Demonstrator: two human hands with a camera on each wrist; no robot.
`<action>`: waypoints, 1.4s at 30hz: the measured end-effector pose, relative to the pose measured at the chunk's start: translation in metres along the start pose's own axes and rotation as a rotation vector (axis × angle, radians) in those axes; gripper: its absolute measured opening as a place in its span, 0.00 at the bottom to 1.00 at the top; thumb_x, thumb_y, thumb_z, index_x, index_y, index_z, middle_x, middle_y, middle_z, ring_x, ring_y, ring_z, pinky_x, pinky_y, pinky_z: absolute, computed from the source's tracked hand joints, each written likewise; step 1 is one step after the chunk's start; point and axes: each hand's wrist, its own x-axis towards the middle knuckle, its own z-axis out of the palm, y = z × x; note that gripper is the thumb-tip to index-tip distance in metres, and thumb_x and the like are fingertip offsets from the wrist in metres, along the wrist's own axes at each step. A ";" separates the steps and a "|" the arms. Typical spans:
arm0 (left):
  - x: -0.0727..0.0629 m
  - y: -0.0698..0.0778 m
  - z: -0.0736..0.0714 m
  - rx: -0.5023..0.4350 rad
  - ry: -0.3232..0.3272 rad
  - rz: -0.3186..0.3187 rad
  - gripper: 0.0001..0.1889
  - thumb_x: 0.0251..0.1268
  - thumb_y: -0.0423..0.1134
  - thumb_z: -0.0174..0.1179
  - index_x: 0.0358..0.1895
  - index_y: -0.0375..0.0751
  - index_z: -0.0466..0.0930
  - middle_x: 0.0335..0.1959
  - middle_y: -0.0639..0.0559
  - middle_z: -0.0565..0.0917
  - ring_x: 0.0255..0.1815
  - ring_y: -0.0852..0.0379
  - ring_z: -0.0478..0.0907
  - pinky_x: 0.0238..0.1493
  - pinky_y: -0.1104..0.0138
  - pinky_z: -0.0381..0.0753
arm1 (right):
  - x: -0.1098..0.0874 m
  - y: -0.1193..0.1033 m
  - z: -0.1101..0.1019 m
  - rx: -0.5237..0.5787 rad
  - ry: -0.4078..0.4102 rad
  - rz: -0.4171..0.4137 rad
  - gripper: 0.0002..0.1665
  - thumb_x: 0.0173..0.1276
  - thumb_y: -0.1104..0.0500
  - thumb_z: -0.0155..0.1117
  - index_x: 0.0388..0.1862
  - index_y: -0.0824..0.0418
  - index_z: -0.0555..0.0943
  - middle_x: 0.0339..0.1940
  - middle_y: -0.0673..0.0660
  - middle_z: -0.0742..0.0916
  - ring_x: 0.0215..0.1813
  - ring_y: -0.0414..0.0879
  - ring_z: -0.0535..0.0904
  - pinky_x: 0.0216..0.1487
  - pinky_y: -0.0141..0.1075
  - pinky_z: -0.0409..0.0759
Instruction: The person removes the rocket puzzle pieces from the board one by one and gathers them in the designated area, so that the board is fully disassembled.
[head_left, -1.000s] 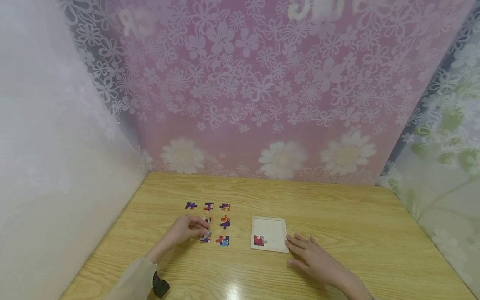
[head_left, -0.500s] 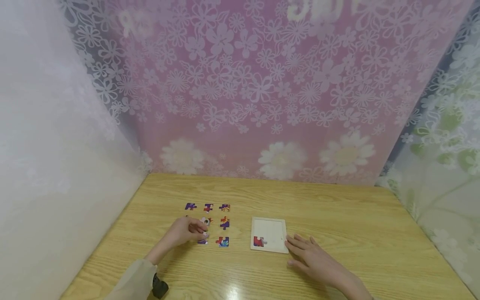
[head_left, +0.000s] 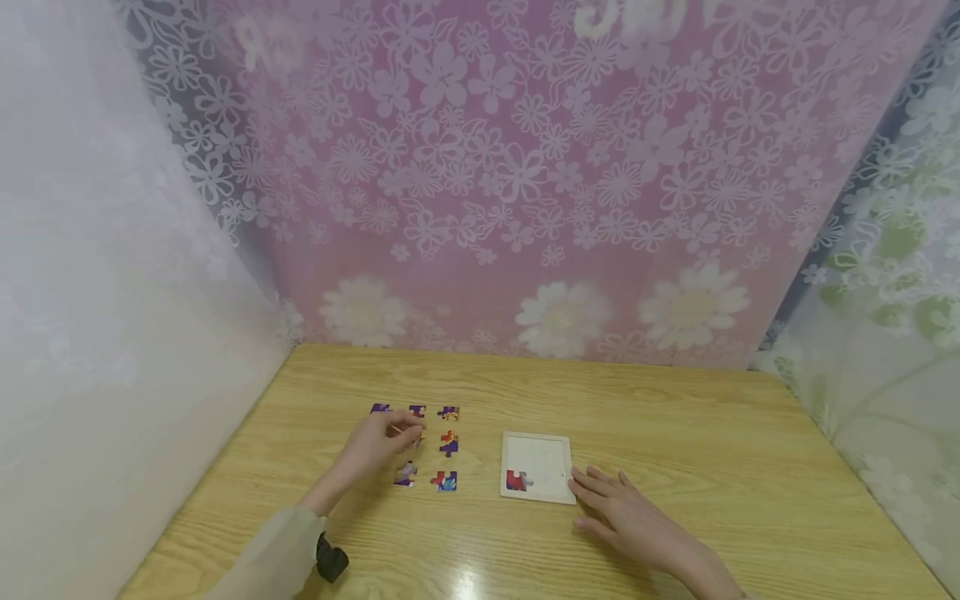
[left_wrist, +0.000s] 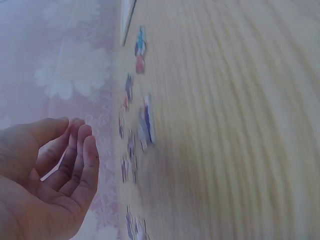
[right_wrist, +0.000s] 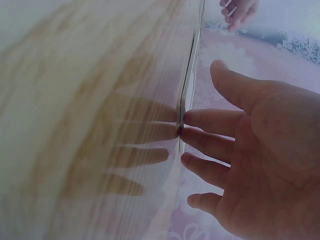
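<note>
My left hand (head_left: pixel 373 443) hovers over the loose jigsaw pieces at the left, fingers loosely curled, thumb near the fingertips. Nothing shows between them in the left wrist view. Just below it lies a grey-and-purple jigsaw piece (head_left: pixel 405 475); a red-and-blue piece (head_left: pixel 446 481) is to its right. An orange-and-purple piece (head_left: pixel 448 443) sits right of the fingertips, and the hand covers part of the middle row. My right hand (head_left: pixel 630 518) has its fingers extended, fingertips at the right edge of the shallow puzzle tray (head_left: pixel 547 457). One red piece (head_left: pixel 516 480) occupies the tray's near left corner.
Behind the left hand runs a back row of pieces, among them a purple one (head_left: pixel 381 407) and an orange one (head_left: pixel 450 412). The wooden table (head_left: pixel 675 433) meets a pink flowered curtain (head_left: pixel 480 250) at the back, with pale cloth on both sides.
The left hand has let go of the grey-and-purple piece, which shifted slightly left, and has risen toward the back of the table. My right hand and the tray have stayed put.
</note>
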 end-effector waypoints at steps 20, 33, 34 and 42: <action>0.030 0.051 0.048 -0.113 -0.109 0.155 0.14 0.76 0.43 0.60 0.54 0.39 0.85 0.45 0.46 0.89 0.44 0.47 0.86 0.41 0.59 0.86 | 0.003 0.001 0.002 -0.017 0.009 -0.014 0.38 0.78 0.42 0.56 0.73 0.69 0.70 0.75 0.67 0.72 0.76 0.69 0.62 0.69 0.74 0.52; 0.034 0.063 0.085 -0.110 -0.291 0.209 0.13 0.71 0.37 0.65 0.54 0.39 0.85 0.47 0.48 0.88 0.45 0.57 0.84 0.47 0.68 0.83 | 0.002 0.001 0.002 -0.024 0.010 -0.009 0.38 0.77 0.43 0.57 0.72 0.69 0.71 0.74 0.67 0.72 0.75 0.70 0.63 0.67 0.75 0.53; 0.035 0.065 0.087 -0.112 -0.308 0.206 0.13 0.70 0.36 0.66 0.54 0.38 0.85 0.48 0.48 0.88 0.46 0.58 0.84 0.47 0.70 0.83 | 0.002 0.001 0.002 -0.023 0.011 -0.008 0.38 0.77 0.42 0.57 0.72 0.69 0.71 0.74 0.67 0.72 0.75 0.70 0.63 0.68 0.75 0.53; 0.034 0.077 0.099 -0.016 -0.391 0.189 0.15 0.63 0.35 0.72 0.53 0.42 0.87 0.49 0.51 0.88 0.47 0.59 0.84 0.46 0.73 0.82 | 0.001 0.001 0.003 -0.032 0.032 -0.016 0.38 0.77 0.42 0.57 0.71 0.70 0.72 0.74 0.67 0.73 0.75 0.70 0.64 0.67 0.75 0.54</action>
